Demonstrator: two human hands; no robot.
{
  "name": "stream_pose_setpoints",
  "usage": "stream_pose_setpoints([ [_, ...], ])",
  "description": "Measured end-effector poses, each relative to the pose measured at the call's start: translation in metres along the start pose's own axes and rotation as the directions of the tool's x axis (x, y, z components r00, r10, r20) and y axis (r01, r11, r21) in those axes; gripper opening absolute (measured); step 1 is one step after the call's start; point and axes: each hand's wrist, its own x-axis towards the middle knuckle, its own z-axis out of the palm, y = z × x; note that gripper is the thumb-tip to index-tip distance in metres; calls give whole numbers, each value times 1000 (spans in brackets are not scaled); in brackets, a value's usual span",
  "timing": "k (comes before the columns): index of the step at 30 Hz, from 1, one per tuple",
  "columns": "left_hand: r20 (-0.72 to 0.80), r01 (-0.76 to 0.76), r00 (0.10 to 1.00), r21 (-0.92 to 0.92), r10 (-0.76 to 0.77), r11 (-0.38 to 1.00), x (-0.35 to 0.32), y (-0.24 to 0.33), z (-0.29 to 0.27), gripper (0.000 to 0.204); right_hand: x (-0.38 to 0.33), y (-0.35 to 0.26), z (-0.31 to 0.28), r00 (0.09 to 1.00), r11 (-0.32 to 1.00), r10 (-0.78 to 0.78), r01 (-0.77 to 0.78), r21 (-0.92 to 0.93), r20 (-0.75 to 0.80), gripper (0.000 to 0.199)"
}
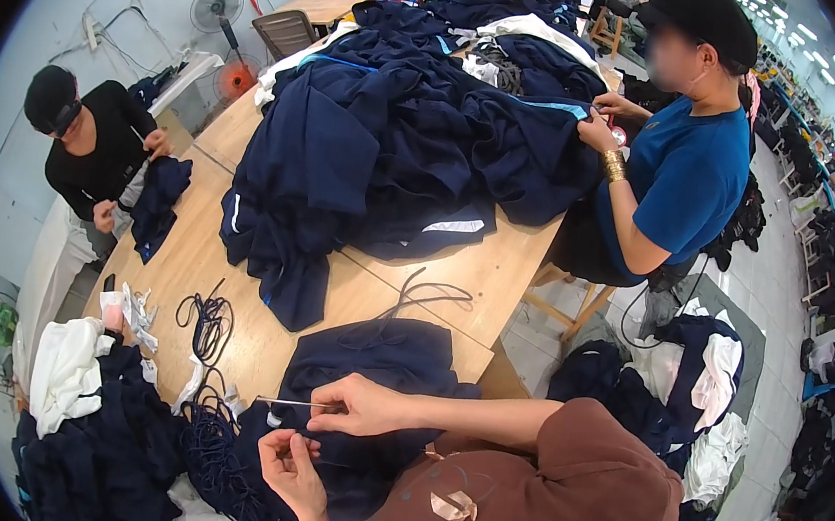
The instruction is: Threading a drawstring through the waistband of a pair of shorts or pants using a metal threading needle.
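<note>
My right hand (363, 406) pinches a thin metal rod (295, 402) that lies level and points left. Just below it, my left hand (292, 464) is turned palm up, its fingers curled on the edge of a navy garment (378, 357) spread on the wooden table (482, 267) in front of me. The rod's left end sits over that garment, next to a small white tag (274, 417). A tangle of dark cords (218, 452) lies left of my left hand.
A big heap of navy garments (399, 138) covers the table's middle. A person in blue (687, 176) handles it at the right; a person in black (96, 149) holds a garment at the left. Loose black cords (205, 326), white cloth (65, 367), a floor pile (687, 387).
</note>
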Motion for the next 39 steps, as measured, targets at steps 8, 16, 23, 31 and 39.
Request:
stream_pose_setpoints([
  [8,-47,27,997,-504,-59,863,-7,-15,-1,13,-7,14,12,992,982,63,-81,168,108,27],
  [16,-223,-318,948,-679,227,662,-4,12,-60,27,-7,9,-17,919,897,358,-291,332,-162,28],
  [23,-279,-215,926,159,253,964,4,40,-29,19,-8,18,-65,773,797,327,83,598,-544,41],
  [31,135,-108,988,230,78,967,-2,11,49,33,-13,-4,-48,778,863,194,155,481,-597,41],
  [39,57,-83,995,123,77,989,-6,4,46,43,-20,-9,-37,869,934,48,136,331,-492,39],
])
